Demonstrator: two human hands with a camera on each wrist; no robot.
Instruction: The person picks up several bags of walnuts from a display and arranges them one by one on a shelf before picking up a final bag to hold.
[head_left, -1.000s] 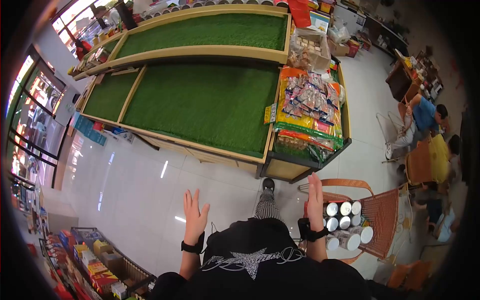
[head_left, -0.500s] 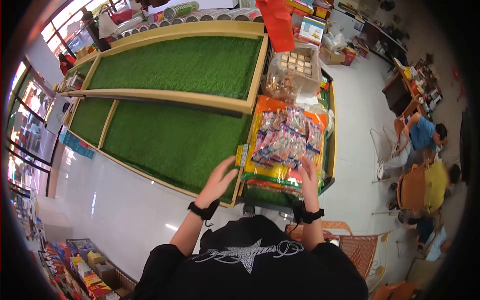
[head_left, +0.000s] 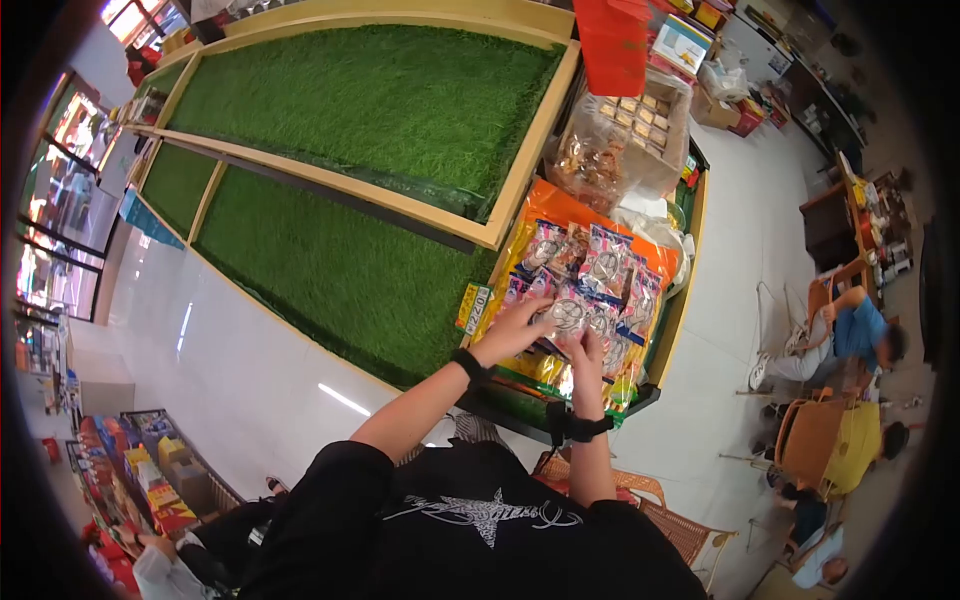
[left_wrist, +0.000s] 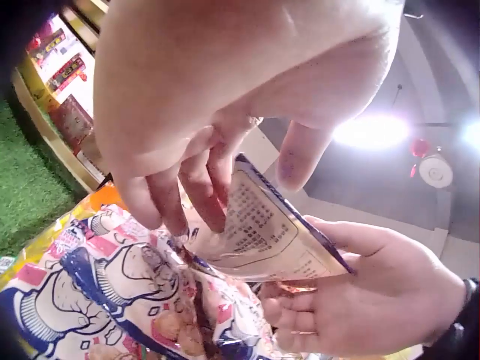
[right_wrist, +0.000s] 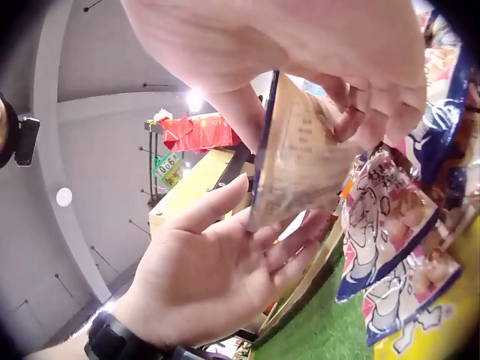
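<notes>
Both hands meet over a pile of small printed snack packets (head_left: pixel 608 268). One clear-backed packet (head_left: pixel 568 316) (left_wrist: pixel 262 225) (right_wrist: pixel 296 157) is between them, its printed back facing the wrist cameras. The left hand (head_left: pixel 510 334) (left_wrist: pixel 247 82) (right_wrist: pixel 206 270) holds it from the left, fingers curled against it. From the other side the right hand (head_left: pixel 587 368) (left_wrist: pixel 367 292) (right_wrist: pixel 292 45) grips it between thumb and fingers. Other packets (left_wrist: pixel 135 285) (right_wrist: pixel 390 217) lie directly below, on a large yellow and orange bag (head_left: pixel 548 202).
Green turf-lined shelves (head_left: pixel 340 110) with wooden rims stand left of the pile. A price card (head_left: pixel 473 308) is at the pile's left edge. Behind it are a plastic-lined box (head_left: pixel 635 125) and a red bag (head_left: pixel 612 45). Seated people (head_left: pixel 865 325) are at right.
The hands have moved from apart above the floor to over the packets, then down onto them, and now hold one packet. The view has moved closer to the display.
</notes>
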